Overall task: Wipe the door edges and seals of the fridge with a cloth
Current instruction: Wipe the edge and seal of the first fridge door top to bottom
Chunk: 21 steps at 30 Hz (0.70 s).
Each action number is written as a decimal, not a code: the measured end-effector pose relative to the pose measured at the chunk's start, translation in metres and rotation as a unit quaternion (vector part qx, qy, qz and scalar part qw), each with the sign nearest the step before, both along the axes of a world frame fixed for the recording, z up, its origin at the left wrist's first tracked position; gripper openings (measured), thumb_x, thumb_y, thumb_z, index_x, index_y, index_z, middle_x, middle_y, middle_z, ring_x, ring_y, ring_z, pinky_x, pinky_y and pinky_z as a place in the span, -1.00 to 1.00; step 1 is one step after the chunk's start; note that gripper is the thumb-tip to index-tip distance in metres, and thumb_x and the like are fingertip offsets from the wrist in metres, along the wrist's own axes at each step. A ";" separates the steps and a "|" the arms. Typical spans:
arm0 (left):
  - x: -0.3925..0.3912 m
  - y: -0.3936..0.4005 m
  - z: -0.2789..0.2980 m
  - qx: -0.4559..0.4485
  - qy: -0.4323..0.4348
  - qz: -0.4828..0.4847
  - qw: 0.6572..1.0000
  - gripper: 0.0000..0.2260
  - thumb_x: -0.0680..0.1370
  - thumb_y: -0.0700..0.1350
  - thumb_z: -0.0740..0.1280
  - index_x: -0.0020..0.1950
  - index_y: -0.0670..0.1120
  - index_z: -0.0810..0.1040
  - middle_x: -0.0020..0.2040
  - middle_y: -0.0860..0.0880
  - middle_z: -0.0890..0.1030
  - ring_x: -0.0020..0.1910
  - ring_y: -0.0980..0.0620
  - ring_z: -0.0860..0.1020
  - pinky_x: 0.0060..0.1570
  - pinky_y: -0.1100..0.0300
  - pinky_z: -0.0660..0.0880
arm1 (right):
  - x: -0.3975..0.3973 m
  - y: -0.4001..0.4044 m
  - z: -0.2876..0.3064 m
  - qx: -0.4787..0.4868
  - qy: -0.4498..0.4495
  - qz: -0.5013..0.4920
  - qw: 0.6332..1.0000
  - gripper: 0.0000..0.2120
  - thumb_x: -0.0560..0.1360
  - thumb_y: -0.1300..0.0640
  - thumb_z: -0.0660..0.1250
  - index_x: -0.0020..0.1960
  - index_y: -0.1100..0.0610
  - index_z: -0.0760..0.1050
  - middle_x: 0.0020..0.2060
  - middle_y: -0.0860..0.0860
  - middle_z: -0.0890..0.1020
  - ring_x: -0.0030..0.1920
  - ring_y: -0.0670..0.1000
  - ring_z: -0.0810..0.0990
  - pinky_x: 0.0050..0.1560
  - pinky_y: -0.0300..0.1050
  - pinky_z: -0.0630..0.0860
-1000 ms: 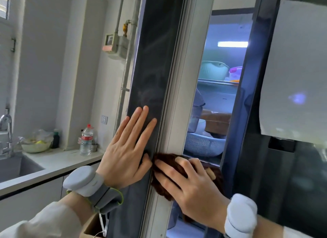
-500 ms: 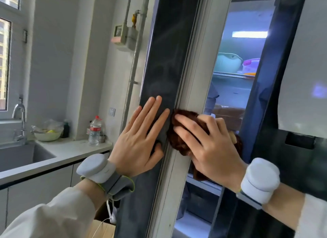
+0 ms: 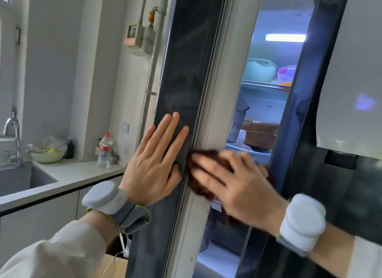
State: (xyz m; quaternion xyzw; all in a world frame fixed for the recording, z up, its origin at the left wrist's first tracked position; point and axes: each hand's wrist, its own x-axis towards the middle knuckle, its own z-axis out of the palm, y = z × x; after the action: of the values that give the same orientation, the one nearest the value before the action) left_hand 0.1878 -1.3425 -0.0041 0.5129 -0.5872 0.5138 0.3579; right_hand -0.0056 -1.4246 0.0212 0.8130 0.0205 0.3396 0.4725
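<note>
Fridge door (image 3: 186, 70), dark and glossy on its outer face, stood swung open, its pale edge and grey seal (image 3: 219, 104) turned toward the person. The left hand (image 3: 153, 164) lay flat on the dark face with fingers straight and spread, thumb near the edge; I judged it was there to steady the door so it would not swing under the rubbing. The right hand (image 3: 233, 180) pressed a dark brown cloth (image 3: 200, 174) against the pale edge and seal at about the same height as the left hand, just beside it. Its fingers lay fairly straight over the cloth, pushing it on rather than gripping it, though the hand was blurred and I could not tell exactly how the thumb sat. The cloth was bunched, fuzzy, and spilled out under the palm.

The seal ran as a long ribbed strip up the door, with a few small dark specks low on the pale edge. Behind it the lit fridge interior (image 3: 266, 104) showed a green bowl (image 3: 261, 69) and a lidded container (image 3: 286, 71) on a shelf. To the left, a water bottle (image 3: 105, 149) stood on the countertop (image 3: 68, 174) beside a sink (image 3: 18, 178).
</note>
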 end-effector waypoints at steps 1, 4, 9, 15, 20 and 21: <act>-0.001 -0.001 0.002 -0.003 -0.002 -0.003 1.000 -0.41 0.44 -0.13 0.12 0.47 -0.21 0.14 0.48 -0.23 0.11 0.51 -0.12 0.01 0.47 0.00 -0.04 | 0.000 -0.002 0.015 -0.009 -0.019 -0.006 1.000 -0.67 0.61 0.19 -0.03 0.28 0.10 0.39 0.31 0.07 0.48 0.06 0.18 0.43 -0.02 0.11 0.39; -0.001 -0.002 0.001 -0.001 -0.007 -0.005 1.000 -0.41 0.43 -0.14 0.12 0.47 -0.21 0.14 0.48 -0.23 0.11 0.50 -0.11 0.01 0.47 -0.01 -0.03 | 0.005 -0.005 0.034 -0.023 -0.053 -0.020 0.998 -0.68 0.61 0.15 0.01 0.30 0.12 0.38 0.31 0.08 0.48 0.09 0.19 0.39 0.01 0.09 0.33; 0.000 -0.001 0.001 -0.006 -0.014 -0.007 1.000 -0.42 0.44 -0.15 0.14 0.46 -0.22 0.19 0.47 -0.23 0.13 0.50 -0.12 0.04 0.47 0.00 -0.02 | 0.013 -0.001 0.011 0.021 -0.115 -0.009 0.993 -0.65 0.48 0.20 0.21 0.26 0.15 0.45 0.30 0.09 0.49 0.06 0.20 0.41 -0.03 0.09 0.36; 0.001 0.000 0.000 -0.005 -0.013 0.001 1.000 -0.44 0.46 -0.15 0.14 0.46 -0.23 0.19 0.47 -0.23 0.10 0.48 -0.17 0.06 0.47 0.00 -0.04 | 0.010 0.004 -0.040 0.013 -0.072 -0.003 0.997 -0.75 0.59 0.18 0.14 0.23 0.14 0.45 0.27 0.12 0.52 0.03 0.19 0.45 -0.05 0.09 0.40; 0.000 0.003 -0.021 0.021 -0.009 0.016 1.000 -0.42 0.46 -0.14 0.15 0.47 -0.23 0.14 0.48 -0.23 0.09 0.50 -0.13 0.00 0.47 -0.01 -0.05 | 0.003 0.008 -0.086 0.041 -0.014 -0.017 0.999 -0.73 0.60 0.19 0.10 0.24 0.13 0.46 0.26 0.12 0.53 0.03 0.17 0.46 -0.05 0.06 0.40; 0.000 0.003 -0.025 0.026 -0.011 0.020 0.999 -0.42 0.47 -0.13 0.15 0.47 -0.23 0.14 0.48 -0.23 0.09 0.51 -0.13 -0.01 0.47 -0.01 -0.05 | 0.000 0.009 -0.090 0.046 0.007 -0.022 0.999 -0.73 0.60 0.18 0.10 0.24 0.12 0.45 0.26 0.11 0.53 0.04 0.17 0.46 -0.05 0.06 0.42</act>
State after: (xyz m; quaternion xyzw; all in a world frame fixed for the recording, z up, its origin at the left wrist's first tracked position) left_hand 0.1877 -1.3393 -0.0290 0.5280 -0.5940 0.5111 0.3274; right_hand -0.0060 -1.4155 -0.0687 0.8363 -0.0101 0.3241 0.4421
